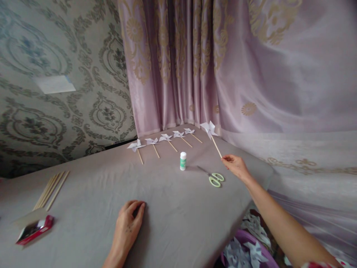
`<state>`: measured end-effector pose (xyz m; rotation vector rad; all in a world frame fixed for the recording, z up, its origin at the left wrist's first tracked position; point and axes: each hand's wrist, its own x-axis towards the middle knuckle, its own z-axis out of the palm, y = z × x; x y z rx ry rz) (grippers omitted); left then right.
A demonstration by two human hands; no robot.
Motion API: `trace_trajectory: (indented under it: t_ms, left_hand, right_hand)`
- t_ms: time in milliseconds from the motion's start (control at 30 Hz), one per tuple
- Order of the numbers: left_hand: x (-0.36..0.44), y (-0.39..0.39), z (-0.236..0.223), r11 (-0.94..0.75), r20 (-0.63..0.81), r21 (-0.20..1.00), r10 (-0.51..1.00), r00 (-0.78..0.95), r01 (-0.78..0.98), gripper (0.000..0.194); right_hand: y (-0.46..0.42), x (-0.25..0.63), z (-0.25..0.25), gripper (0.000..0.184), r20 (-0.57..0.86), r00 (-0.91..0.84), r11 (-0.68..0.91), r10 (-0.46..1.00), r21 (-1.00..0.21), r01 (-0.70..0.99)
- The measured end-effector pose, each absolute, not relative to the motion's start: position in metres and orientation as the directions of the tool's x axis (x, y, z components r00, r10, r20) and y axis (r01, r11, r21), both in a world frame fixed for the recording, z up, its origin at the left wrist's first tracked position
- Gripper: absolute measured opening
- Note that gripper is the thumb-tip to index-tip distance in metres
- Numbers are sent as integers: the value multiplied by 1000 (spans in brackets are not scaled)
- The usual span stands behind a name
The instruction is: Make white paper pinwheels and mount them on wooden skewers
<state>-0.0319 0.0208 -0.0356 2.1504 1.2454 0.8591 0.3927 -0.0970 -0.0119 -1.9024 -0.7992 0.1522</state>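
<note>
My right hand (236,166) is stretched out to the far right of the table and pinches the lower end of a wooden stick that carries a white paper pinwheel (209,128). The pinwheel head sits near the curtain, at the end of a row of several finished pinwheels (164,138) lying on the grey cloth. My left hand (128,223) rests flat on the cloth near the front edge, fingers slightly curled, holding nothing. A white glue bottle with a green label (183,161) stands upright between the hands, and green-handled scissors (214,178) lie just left of my right hand.
A bundle of bare wooden sticks (51,189) lies at the left. A red box (35,230) sits near the front left edge. A purple basin with paper pinwheels (245,251) is below the table at the right. Curtains hang behind the grey-covered table (178,212).
</note>
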Motion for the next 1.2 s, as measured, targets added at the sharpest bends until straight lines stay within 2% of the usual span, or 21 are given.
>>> trace_trajectory:
  t_ms: [133, 300, 867, 1200]
  left_hand:
    - [-32, 21, -39, -459, 286, 671, 885, 368, 582, 39]
    - [-32, 22, -42, -471, 291, 659, 879, 378, 586, 39]
    - [-33, 23, -42, -517, 320, 618, 854, 411, 592, 38]
    - [-34, 26, -44, -522, 328, 612, 851, 409, 594, 37]
  right_hand:
    - [-88, 410, -32, 18, 238, 805, -353, 544, -805, 477]
    - [-74, 414, -46, 19, 214, 794, -443, 569, -733, 515]
    - [-47, 410, -45, 18, 167, 738, -613, 654, -455, 646]
    - [-51, 439, -30, 28, 178, 818, -726, 547, -386, 570]
